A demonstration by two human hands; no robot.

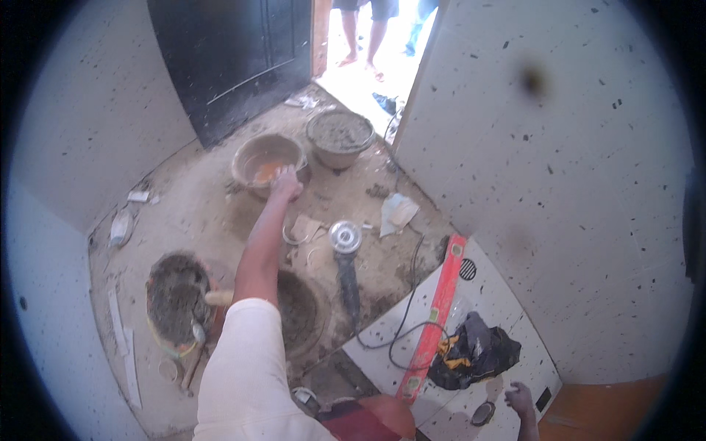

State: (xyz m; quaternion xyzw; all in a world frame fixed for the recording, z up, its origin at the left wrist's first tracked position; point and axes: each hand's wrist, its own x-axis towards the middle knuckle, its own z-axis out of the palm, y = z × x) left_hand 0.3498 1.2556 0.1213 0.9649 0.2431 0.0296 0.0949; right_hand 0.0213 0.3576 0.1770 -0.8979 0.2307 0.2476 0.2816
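Observation:
My left arm, in a white sleeve, stretches forward, and my left hand [287,184] is closed over the near rim of a mud-stained bucket [248,163]. A little orange-brown liquid shows in its bottom. Low on the right, my right hand [519,398] hovers above a speckled white tile, its fingers loosely bent and apart, with nothing visible in them. Closest to it are a small round dark-rimmed object [482,414] and a black bag or cloth heap [478,356] with yellow and grey pieces.
A tub of grey mortar [340,131] stands beside the bucket; another mortar container [176,294] is at left with a trowel-like tool. An angle grinder [346,257] and its cord lie mid-floor. A red spirit level [435,316] rests on the tile. Someone's legs [365,33] show in the doorway.

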